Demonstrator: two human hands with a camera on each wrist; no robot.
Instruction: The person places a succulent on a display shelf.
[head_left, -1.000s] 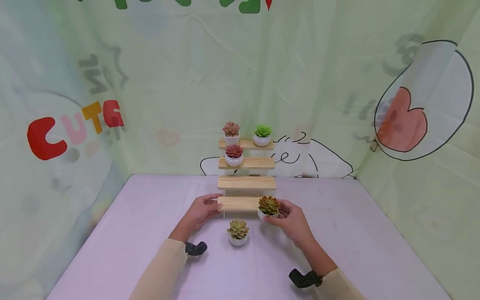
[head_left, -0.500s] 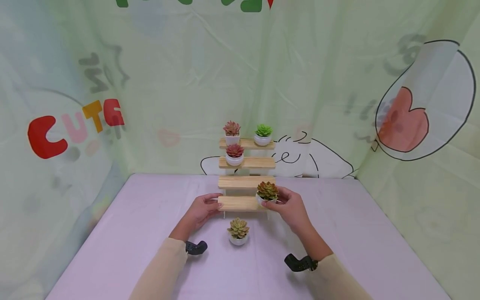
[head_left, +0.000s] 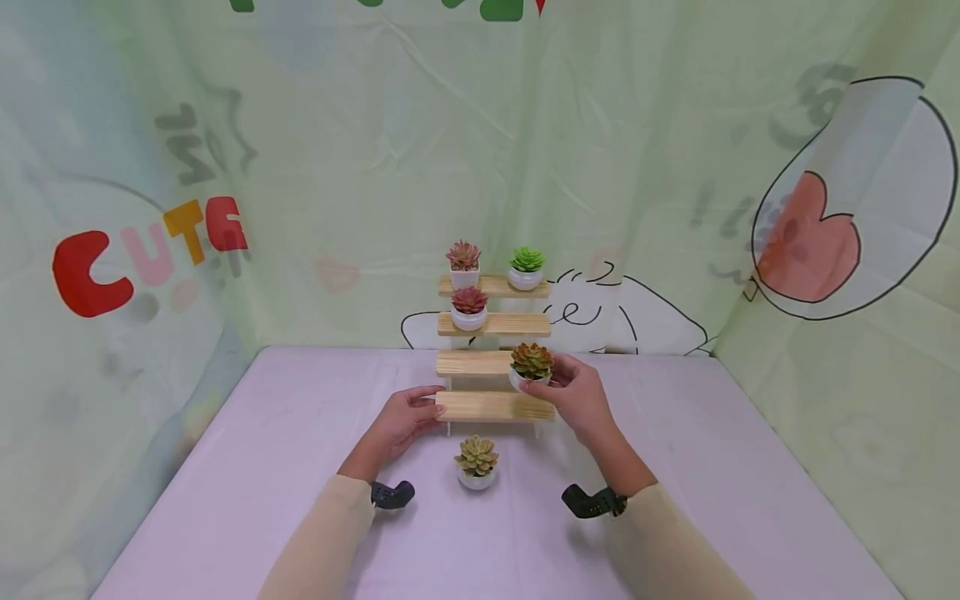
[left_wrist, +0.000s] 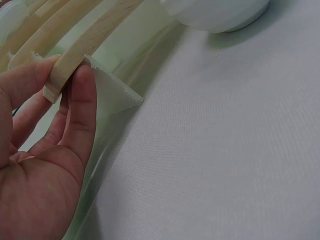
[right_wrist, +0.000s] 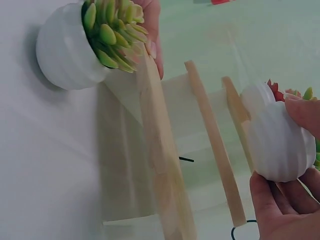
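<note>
A tiered wooden plant stand (head_left: 495, 407) rises at the middle of the table. My left hand (head_left: 402, 423) pinches the left end of its lowest shelf, thumb above and fingers beneath, as the left wrist view shows. With thumb and fingers my right hand (head_left: 583, 400) grips the white pot of a reddish-green potted succulent (head_left: 532, 362), which overlaps the right end of the second shelf from the bottom in the head view. In the right wrist view the ribbed pot (right_wrist: 282, 142) is tilted between thumb and fingertips. A pale green potted succulent (head_left: 477, 460) stands on the table before the stand.
On the top shelf stand a pink succulent (head_left: 464, 262) in a square pot and a bright green succulent (head_left: 527, 267). A red succulent (head_left: 469, 307) sits on the left of the shelf below. A printed cloth backdrop (head_left: 360, 208) surrounds the lilac-covered table (head_left: 225, 500).
My right hand has lifted the reddish-green succulent from in front of the lowest shelf's right end up to the second shelf's level. The left hand keeps its hold.
</note>
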